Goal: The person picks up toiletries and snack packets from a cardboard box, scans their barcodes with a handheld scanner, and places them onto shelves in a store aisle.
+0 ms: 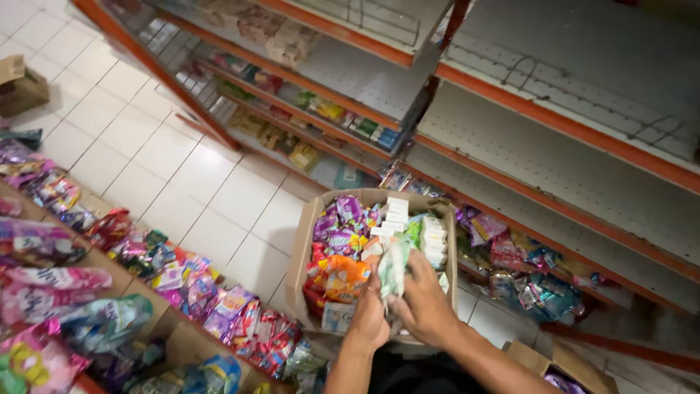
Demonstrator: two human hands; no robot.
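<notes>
A cardboard box point(300, 252) stands on the white tiled floor, packed with purple, orange, red and green sachets and several small white boxes. Over its near side my left hand point(370, 315) and my right hand point(424, 303) are both closed on a pale green and white sachet strip point(394, 267), held just above the box's contents. The packet is blurred, so its details are unclear.
White perforated shelves with orange edges point(554, 120) rise to the right and back, mostly bare, with some packets low down. Piles of colourful sachets point(182, 281) lie on cardboard along the left. Another open box point(561, 368) sits at bottom right.
</notes>
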